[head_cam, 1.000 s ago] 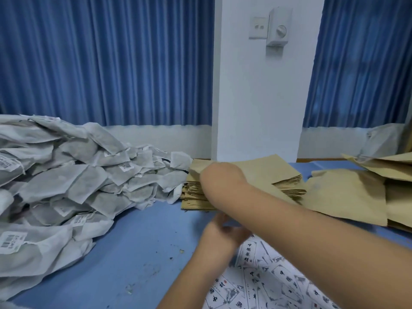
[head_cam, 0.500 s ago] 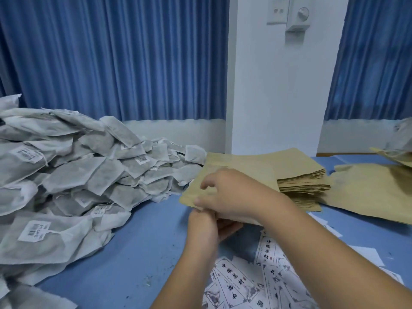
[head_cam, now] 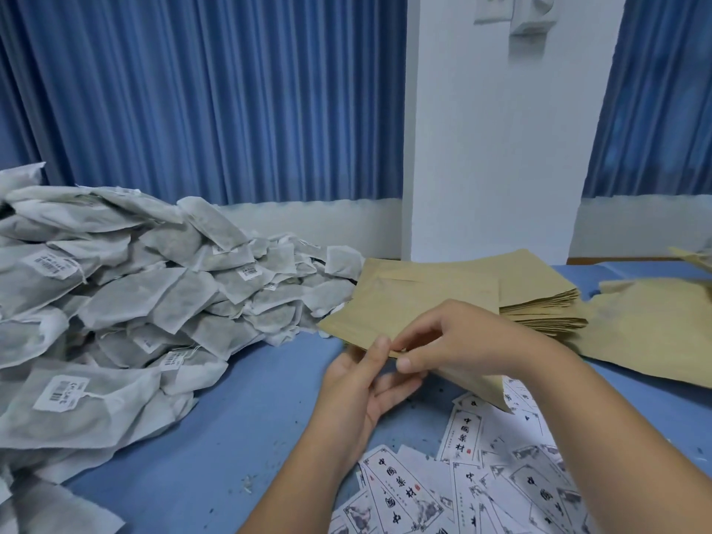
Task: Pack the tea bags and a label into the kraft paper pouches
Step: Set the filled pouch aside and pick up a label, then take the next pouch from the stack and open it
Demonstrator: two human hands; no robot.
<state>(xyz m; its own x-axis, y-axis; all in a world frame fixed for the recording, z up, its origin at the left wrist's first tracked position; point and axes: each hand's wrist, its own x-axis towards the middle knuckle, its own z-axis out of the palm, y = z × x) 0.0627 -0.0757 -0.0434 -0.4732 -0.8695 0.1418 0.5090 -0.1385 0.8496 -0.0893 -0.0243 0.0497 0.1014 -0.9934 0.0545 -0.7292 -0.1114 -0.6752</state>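
A flat kraft paper pouch (head_cam: 389, 306) is held over the blue table in front of me. My left hand (head_cam: 362, 383) pinches its near edge from below with the thumb on top. My right hand (head_cam: 458, 341) pinches the same edge from above, fingers curled. A stack of kraft pouches (head_cam: 539, 291) lies just behind. A big heap of white tea bags (head_cam: 127, 302) with small tags fills the left side. Printed paper labels (head_cam: 466, 483) lie scattered at the near right.
The table (head_cam: 215, 429) has a blue cover with bare room between the tea bags and the labels. More loose kraft pouches (head_cam: 651, 325) lie at the right. A white pillar (head_cam: 497, 148) and blue curtains (head_cam: 192, 94) stand behind the table.
My right hand has drawn one pouch off the stack toward me. My left hand rose from the labels and took hold of its near edge. The view has tilted down.
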